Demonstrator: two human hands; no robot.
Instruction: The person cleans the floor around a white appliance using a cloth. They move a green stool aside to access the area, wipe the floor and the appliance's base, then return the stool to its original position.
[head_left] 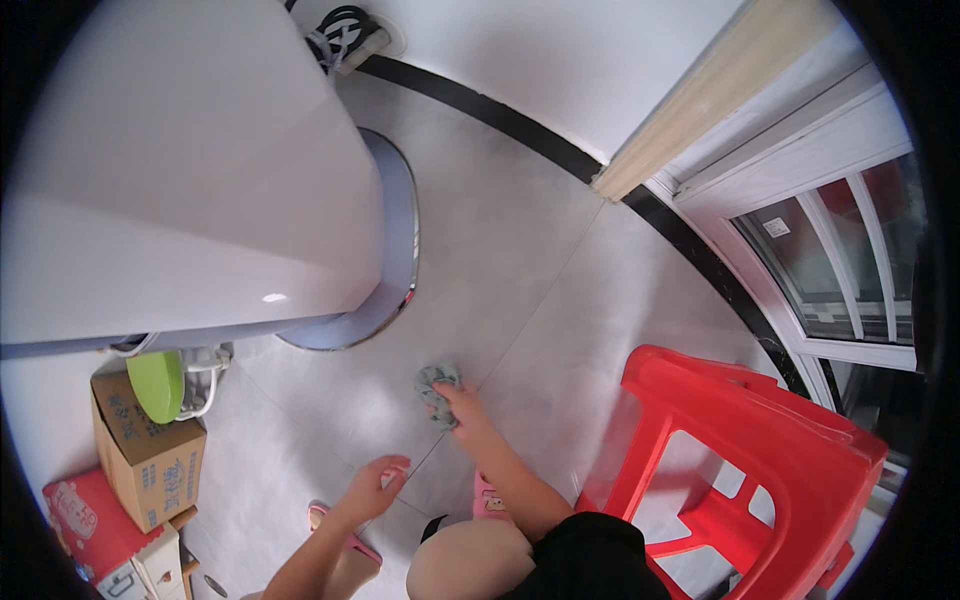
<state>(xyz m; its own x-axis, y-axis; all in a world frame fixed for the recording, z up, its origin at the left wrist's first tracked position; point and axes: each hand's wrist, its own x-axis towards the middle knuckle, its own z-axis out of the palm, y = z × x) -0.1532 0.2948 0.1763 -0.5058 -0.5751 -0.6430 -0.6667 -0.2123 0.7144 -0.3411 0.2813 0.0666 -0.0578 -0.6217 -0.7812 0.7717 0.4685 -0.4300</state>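
My right hand (pixel 463 404) is closed around a crumpled grey-green cloth (pixel 439 378), which touches the pale grey floor tiles (pixel 490 270) in front of me. Lower and to the left, my left hand (pixel 377 486) hangs over the floor with loosely bent fingers and a gap at the thumb. It holds nothing. My bare knee (pixel 470 562) and pink slippers (pixel 490 497) show beneath my arms.
A large white rounded cabinet with a lilac base (pixel 398 215) fills the left. Red plastic stools (pixel 650 440) stand at right, near a white-framed glass door (pixel 800 250). Cardboard boxes (pixel 165 470) sit at lower left. A black skirting (pixel 500 118) borders the wall; cables (pixel 345 35) lie beyond.
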